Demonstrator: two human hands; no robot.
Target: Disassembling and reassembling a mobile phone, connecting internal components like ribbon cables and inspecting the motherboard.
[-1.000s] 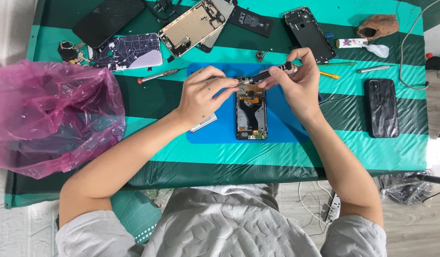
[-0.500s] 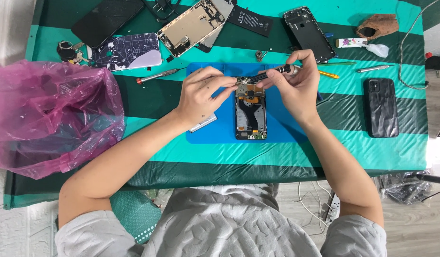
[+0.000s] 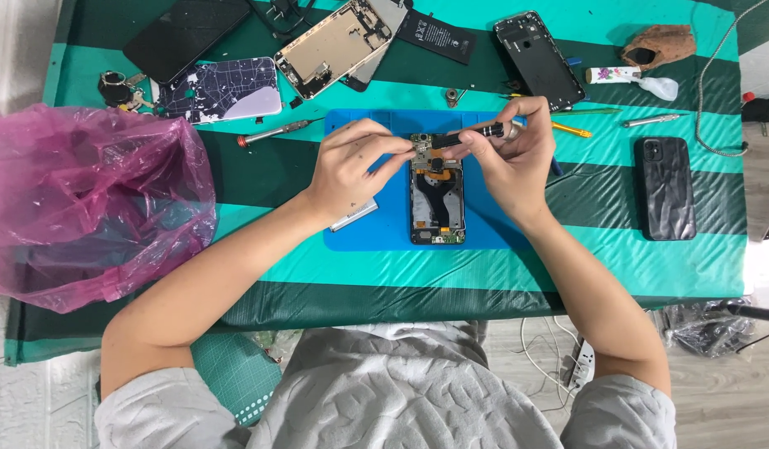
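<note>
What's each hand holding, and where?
Right hand grips a screwdriver by its handle. Left hand pinches the top edge of the open phone.

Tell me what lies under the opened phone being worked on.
The opened phone lies on a blue mat spread over the green striped tablecloth. Whatever sits directly beneath the phone's body is covered.

A table (image 3: 567, 274) under green-striped cloth stands on pale wooden floor (image 3: 717, 399); white tiled floor (image 3: 35, 407) at left.
</note>
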